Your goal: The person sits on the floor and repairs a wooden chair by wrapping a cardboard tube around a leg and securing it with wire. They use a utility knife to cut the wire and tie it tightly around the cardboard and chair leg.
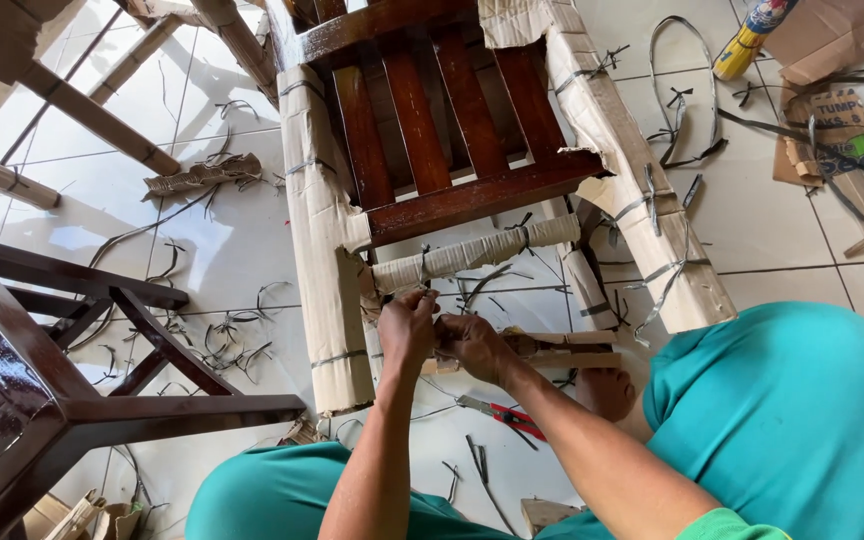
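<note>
You had a torn brown printed carton (832, 135) flat on the tiles at far right, a yellow tube (747, 45) beside it.

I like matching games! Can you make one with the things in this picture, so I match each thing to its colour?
Things:
1. chair slats
2. pliers handles
3. trousers
4. floor tiles

Colours:
a. white
b. red
c. dark brown
d. teal

Pairs: 1-c, 2-b, 3-d, 4-a
</note>
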